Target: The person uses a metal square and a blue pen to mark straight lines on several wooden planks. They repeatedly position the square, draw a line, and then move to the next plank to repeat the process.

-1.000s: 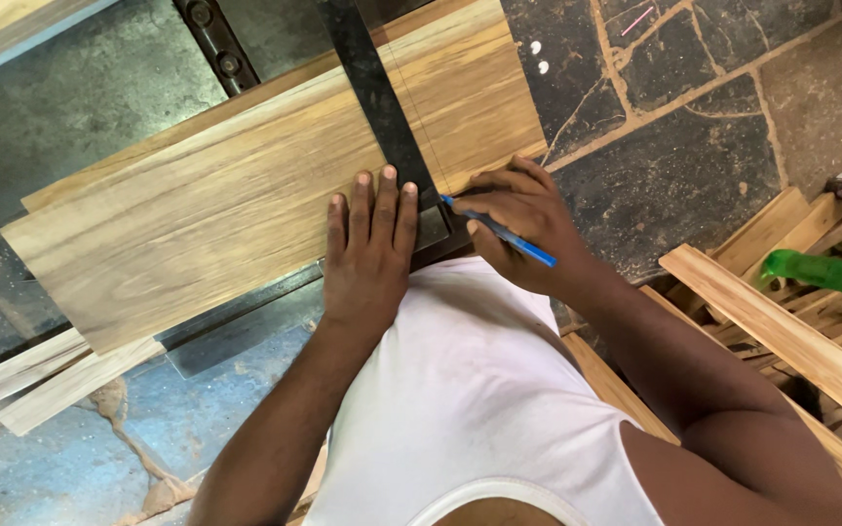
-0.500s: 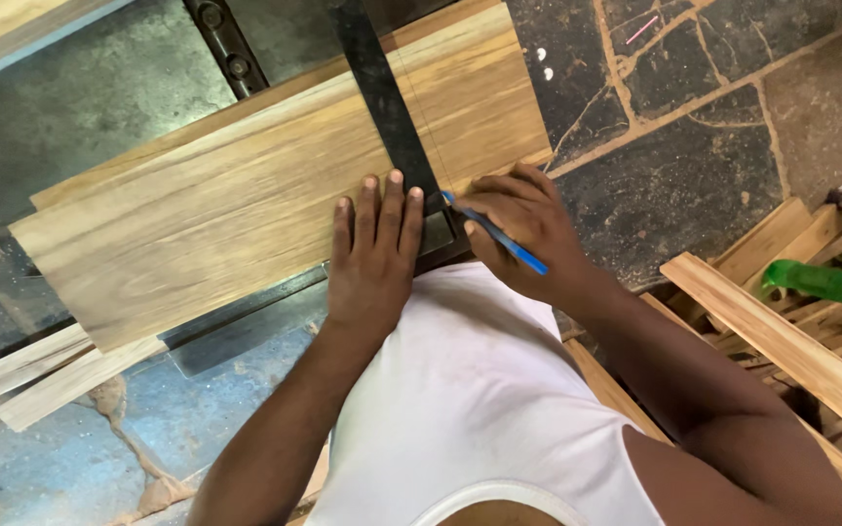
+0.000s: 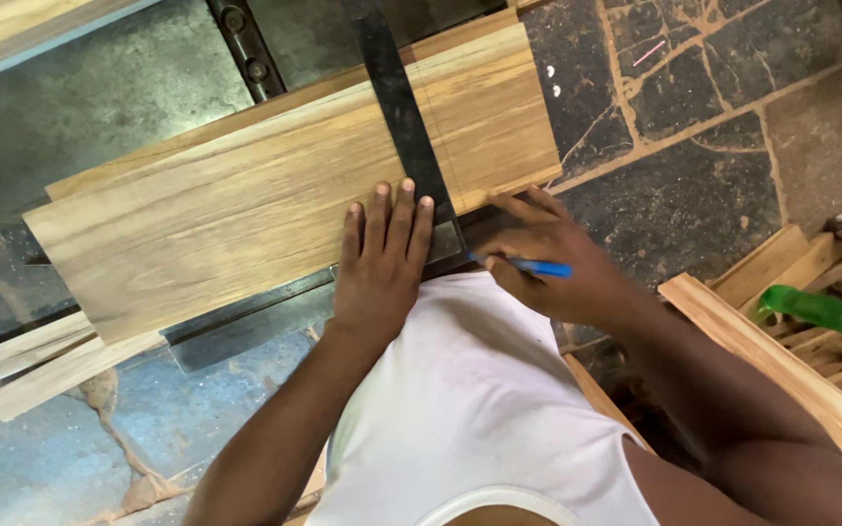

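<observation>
Wooden board (image 3: 246,195) lay across the table (image 3: 99,88), long axis left to right. Left hand (image 3: 379,263), fingers flat and together, pinned the black square (image 3: 406,117). Right hand (image 3: 548,258), nearer the board's end, fingers clamped on a blue pen (image 3: 528,265).

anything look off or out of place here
Nothing stands out. The left hand lies flat on the wooden board beside the black square, and the right hand holds a blue pen at the board's near edge. The stone floor is cracked, and loose wood strips lie about.
</observation>
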